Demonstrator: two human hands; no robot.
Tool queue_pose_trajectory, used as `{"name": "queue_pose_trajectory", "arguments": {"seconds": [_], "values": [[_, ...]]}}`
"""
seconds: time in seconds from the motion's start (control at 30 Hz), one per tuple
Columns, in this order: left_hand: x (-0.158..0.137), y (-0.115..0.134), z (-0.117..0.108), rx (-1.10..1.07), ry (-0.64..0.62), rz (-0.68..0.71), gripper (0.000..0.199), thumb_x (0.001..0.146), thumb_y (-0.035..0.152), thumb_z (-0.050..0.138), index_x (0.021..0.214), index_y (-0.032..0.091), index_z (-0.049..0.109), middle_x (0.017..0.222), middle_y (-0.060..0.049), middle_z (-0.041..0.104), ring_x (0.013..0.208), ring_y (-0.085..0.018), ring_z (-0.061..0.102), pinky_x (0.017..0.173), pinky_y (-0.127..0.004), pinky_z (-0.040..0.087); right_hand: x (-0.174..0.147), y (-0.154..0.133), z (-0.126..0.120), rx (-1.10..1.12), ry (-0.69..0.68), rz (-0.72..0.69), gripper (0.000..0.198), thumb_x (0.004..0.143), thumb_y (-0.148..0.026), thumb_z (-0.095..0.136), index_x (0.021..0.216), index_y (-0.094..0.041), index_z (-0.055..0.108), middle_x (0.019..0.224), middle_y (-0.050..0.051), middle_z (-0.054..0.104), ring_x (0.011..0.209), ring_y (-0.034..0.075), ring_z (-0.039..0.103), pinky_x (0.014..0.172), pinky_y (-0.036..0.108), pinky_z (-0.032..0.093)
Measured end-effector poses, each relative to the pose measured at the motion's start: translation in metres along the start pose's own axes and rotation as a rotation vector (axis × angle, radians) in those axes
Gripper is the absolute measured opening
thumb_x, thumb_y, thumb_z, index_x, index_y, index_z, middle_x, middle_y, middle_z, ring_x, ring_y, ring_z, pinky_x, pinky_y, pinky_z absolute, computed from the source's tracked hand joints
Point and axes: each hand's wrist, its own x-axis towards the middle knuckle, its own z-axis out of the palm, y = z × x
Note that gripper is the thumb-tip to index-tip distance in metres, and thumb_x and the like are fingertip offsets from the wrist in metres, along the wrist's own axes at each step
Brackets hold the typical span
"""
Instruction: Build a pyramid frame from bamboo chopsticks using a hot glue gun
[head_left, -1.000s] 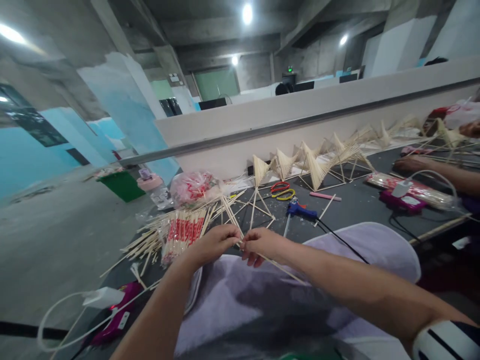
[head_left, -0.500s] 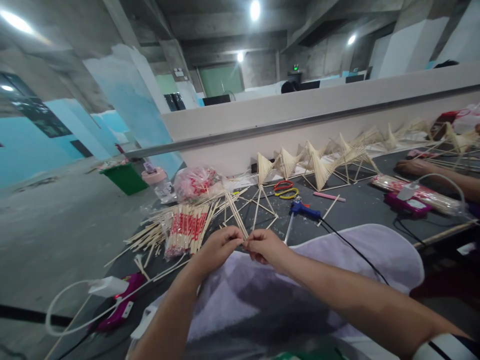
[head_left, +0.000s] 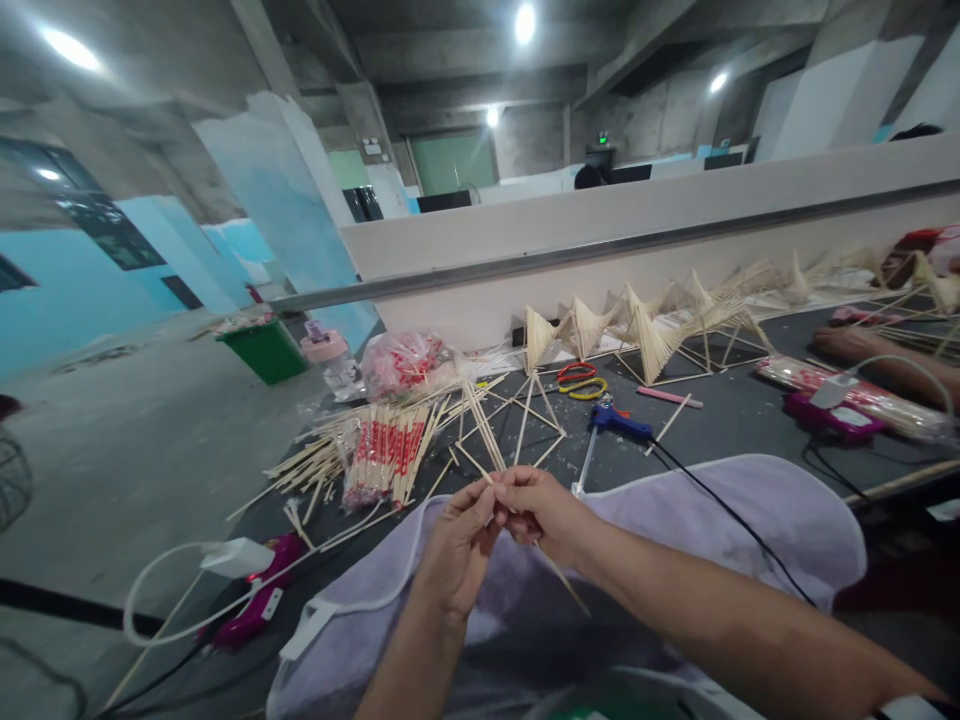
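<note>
Between the fingers of both hands runs a thin wooden stick [head_left: 568, 583], slanting from the upper left down to the lower right. My left hand [head_left: 461, 540] pinches it, fingertips touching those of my right hand [head_left: 541, 508], which is closed on it too. The exact grip is partly hidden by the fingers. Just beyond the hands stands a small frame of joined sticks [head_left: 525, 425], with several sticks leaning close together at its left. A blue glue gun [head_left: 621, 424] lies to the right of the frame, its cord crossing the purple cloth [head_left: 780, 500] under my arms.
Loose sticks [head_left: 300, 465] and red-printed stick packs [head_left: 386, 450] lie left. Scissors [head_left: 581, 383] and a pink rod [head_left: 670, 397] lie behind the glue gun. Twisted stick models [head_left: 649, 340] line the partition [head_left: 465, 250]. Purple power strips [head_left: 259, 600] flank me; another person's hand [head_left: 840, 343] rests right.
My hands have drawn closer together, and the left has turned more upright. The slanting stick now shows on both sides of the fingers. The view has shifted slightly left.
</note>
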Motion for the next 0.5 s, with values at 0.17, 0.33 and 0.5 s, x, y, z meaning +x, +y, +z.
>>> {"name": "queue_pose_trajectory", "arguments": {"seconds": [0.17,0.33,0.5], "values": [[0.0,-0.002,-0.003,-0.069,0.01,-0.009,0.024,0.065,0.013,0.07,0.089,0.012,0.067,0.074,-0.003,0.064,0.06,-0.006,0.054,0.061,-0.017,0.046,-0.001,0.006,-0.001,0.009,-0.027,0.009,0.032,0.062,-0.039,0.072,0.07,-0.016,0.051,0.054,-0.004,0.055,0.037,0.002,0.035,0.037,0.015,0.018],[0.006,0.007,-0.009,-0.126,0.068,0.055,0.019,0.065,0.014,0.069,0.084,0.013,0.066,0.087,-0.007,0.066,0.072,-0.014,0.061,0.06,-0.023,0.05,0.0,0.007,0.004,-0.104,-0.021,-0.068,0.033,0.067,-0.045,0.066,0.081,-0.016,0.058,0.07,-0.001,0.059,0.053,0.007,0.05,0.049,0.019,0.036],[0.011,0.027,-0.027,-0.267,0.119,0.101,0.014,0.069,0.011,0.065,0.081,0.017,0.062,0.08,-0.001,0.063,0.071,-0.013,0.061,0.067,-0.029,0.053,-0.047,0.015,-0.008,-0.624,0.062,-0.253,0.02,0.076,-0.039,0.059,0.086,-0.023,0.064,0.082,0.002,0.061,0.075,0.014,0.056,0.068,0.027,0.044]]}}
